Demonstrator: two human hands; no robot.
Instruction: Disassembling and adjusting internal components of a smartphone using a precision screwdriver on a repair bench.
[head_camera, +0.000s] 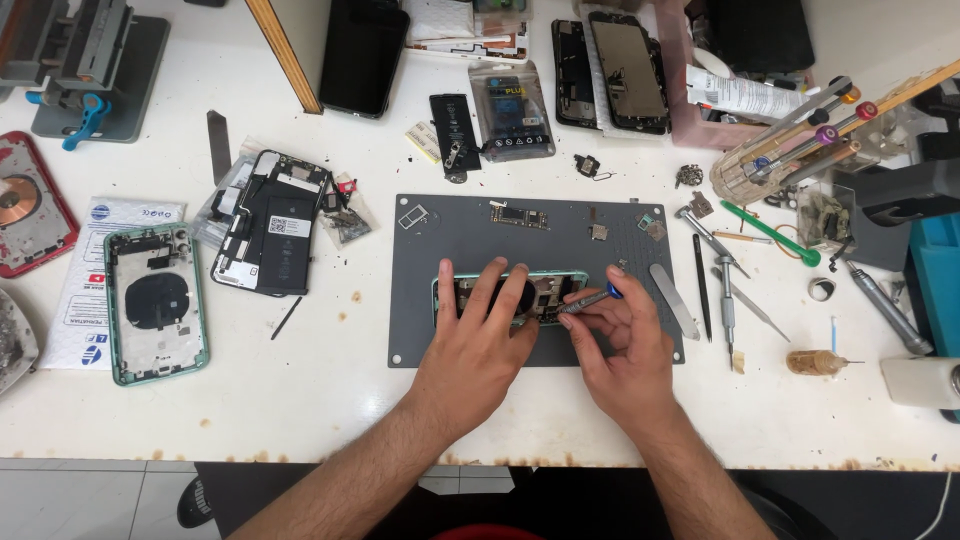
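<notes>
Two hands working on an opened green phone frame (565, 276) on the grey mat (420, 340).
Left hand (480, 335) is lying open, pressing it flat; right hand (620, 340) is pinching a small screwdriver (590, 298) near the mat's centre.

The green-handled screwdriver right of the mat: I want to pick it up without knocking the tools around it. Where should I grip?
Probably grip the green-handled screwdriver at the round handle end, coming from the lower right. It lies flat and slanted, the handle thickest there, while its thin tip points up-left toward the metal tools and the tool holder.
</notes>
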